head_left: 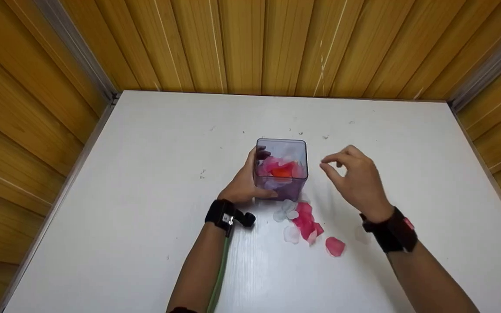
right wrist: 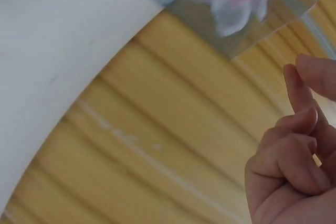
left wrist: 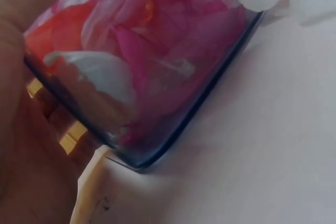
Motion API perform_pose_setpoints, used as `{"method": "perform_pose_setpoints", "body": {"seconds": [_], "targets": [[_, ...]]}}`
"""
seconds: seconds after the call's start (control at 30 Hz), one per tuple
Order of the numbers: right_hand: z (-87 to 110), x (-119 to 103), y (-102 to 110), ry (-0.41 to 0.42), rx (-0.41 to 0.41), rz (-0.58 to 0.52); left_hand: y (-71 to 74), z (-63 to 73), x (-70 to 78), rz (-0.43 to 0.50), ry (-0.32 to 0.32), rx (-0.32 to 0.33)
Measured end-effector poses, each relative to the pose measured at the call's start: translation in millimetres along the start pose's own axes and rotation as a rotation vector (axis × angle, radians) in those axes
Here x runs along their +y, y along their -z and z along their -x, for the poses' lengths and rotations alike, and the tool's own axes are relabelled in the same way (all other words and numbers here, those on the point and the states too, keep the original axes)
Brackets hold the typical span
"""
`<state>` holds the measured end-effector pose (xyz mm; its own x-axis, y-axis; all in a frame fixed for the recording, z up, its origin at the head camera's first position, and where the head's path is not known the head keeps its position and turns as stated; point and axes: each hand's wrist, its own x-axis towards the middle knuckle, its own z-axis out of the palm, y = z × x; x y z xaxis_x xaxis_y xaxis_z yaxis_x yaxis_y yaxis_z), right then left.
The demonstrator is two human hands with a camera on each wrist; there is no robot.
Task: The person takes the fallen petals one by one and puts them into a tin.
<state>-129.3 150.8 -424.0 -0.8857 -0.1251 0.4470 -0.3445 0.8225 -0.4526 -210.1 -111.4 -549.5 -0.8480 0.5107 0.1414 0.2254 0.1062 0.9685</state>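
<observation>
My left hand (head_left: 241, 184) grips a square clear purple-tinted plastic container (head_left: 287, 191) from its left side, thumb along the front and fingers behind. Pink, red and white petals (head_left: 276, 167) lie inside it; the left wrist view shows these petals (left wrist: 157, 72) through the container's wall. Right of the container, my right hand (head_left: 359, 180) is raised, apart from it. In the right wrist view its thumb and forefinger tips nearly meet, with nothing visible between them, and the other fingers (right wrist: 286, 163) are curled in. Nearest in front of the container are loose pink petals (head_left: 306, 221) and white petals (head_left: 286, 211).
A single pink petal (head_left: 335, 246) lies apart on the white table (head_left: 146, 195), with a pale petal (head_left: 362, 234) near the right wrist. Wood-patterned panels (head_left: 242, 48) stand along the back and both sides. A green cable (head_left: 220, 274) follows the left forearm.
</observation>
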Motion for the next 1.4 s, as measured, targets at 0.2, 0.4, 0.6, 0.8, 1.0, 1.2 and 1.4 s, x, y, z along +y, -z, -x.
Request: {"method": "perform_pose_setpoints", "body": {"seconds": [0.2, 0.4, 0.6, 0.8, 1.0, 1.2, 1.4], "targets": [[53.7, 55, 17, -0.067, -0.166, 0.044, 4.9, 3.7, 1.5, 0.006, 0.014, 0.020], [97.7, 95, 33, -0.229, -0.414, 0.036, 5.2, 1.6, 0.2, 0.004, 0.005, 0.013], [115.7, 102, 42, -0.235, -0.497, 0.023, 6.7, 1.5, 2.8, -0.002, 0.004, 0.023], [115.7, 97, 39, -0.183, -0.489, 0.045, 6.4, 1.5, 3.9, -0.025, 0.006, 0.020], [96.2, 78, 39, -0.128, -0.351, 0.029, 4.7, 0.5, 3.7, -0.029, -0.007, 0.011], [53.7, 37, 31, -0.044, -0.137, -0.027, 3.2, 0.0, 3.6, -0.010, -0.006, 0.010], [8.3, -1, 13, -0.097, -0.075, -0.118, -1.6, 1.0, 0.9, -0.003, 0.012, 0.005]]}}
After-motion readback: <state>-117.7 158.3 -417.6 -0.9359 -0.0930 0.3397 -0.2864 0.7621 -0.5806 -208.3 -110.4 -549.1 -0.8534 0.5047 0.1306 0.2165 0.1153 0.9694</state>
